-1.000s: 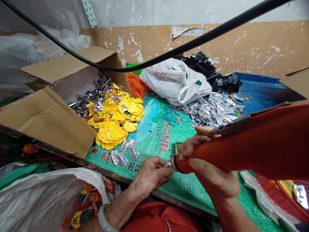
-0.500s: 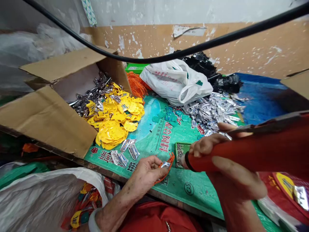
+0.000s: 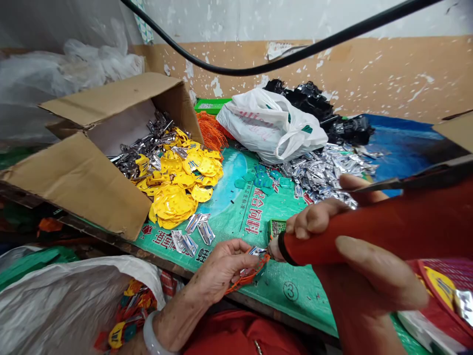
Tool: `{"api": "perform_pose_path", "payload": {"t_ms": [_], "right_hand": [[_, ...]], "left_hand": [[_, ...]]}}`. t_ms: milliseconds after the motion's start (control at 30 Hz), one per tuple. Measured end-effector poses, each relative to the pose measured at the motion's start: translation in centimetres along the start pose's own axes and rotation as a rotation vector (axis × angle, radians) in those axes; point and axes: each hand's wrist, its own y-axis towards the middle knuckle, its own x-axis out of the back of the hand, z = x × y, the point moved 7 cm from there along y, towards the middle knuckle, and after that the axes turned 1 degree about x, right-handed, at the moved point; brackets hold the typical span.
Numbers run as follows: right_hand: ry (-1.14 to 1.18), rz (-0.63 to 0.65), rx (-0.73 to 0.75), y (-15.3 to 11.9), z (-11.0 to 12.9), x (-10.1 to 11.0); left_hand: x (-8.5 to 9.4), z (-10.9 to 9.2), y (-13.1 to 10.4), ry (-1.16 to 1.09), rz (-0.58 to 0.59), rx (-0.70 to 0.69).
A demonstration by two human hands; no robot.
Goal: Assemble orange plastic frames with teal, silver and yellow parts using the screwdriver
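Two bare hands, both occupied, over a table covered with green sheeting [image 3: 231, 222] printed with characters.

Left hand [image 3: 221, 268]: fingers closed in a pinch on one silver part [image 3: 256, 251] with a loop of orange cord [image 3: 246, 281]; held near the table's front edge. Pale bangle [image 3: 151, 333] on the wrist.

Right hand [image 3: 349, 286]: wrapped around one thick red tool [image 3: 384, 224], a black band near its narrow end. That end points at the silver part and cord; whether it touches them cannot be told.

Just behind the tool's end: one small green tray [image 3: 282, 226] of tiny metal bits, partly hidden.

To the left of the view: one cardboard carton [image 3: 114, 182] on its side, dark metal parts [image 3: 146, 145] spilling from its mouth; one heap of yellow pieces [image 3: 173, 204] before it; several loose silver pieces [image 3: 206, 232] just beside the heap.

Farther back: one bundle of orange cords [image 3: 210, 130]; one white plastic bag [image 3: 251, 130]; one pile of black parts [image 3: 312, 101]; one large silver heap [image 3: 321, 170]; several teal pieces [image 3: 261, 178] in front of the bag.

Lower left: one open white sack [image 3: 74, 301] holding yellow, teal and orange items [image 3: 117, 335]. Lower right: one red basket [image 3: 445, 318], one yellow disc [image 3: 439, 283] inside. Overhead: one black cable [image 3: 236, 71], sagging.
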Motion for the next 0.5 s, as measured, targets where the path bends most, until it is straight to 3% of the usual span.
{"api": "perform_pose_path", "payload": {"t_ms": [500], "right_hand": [[-0.053, -0.034, -0.047, -0.30, -0.99, 0.14]], "left_hand": [[-0.21, -0.12, -0.07, 0.008, 0.001, -0.013]]}}
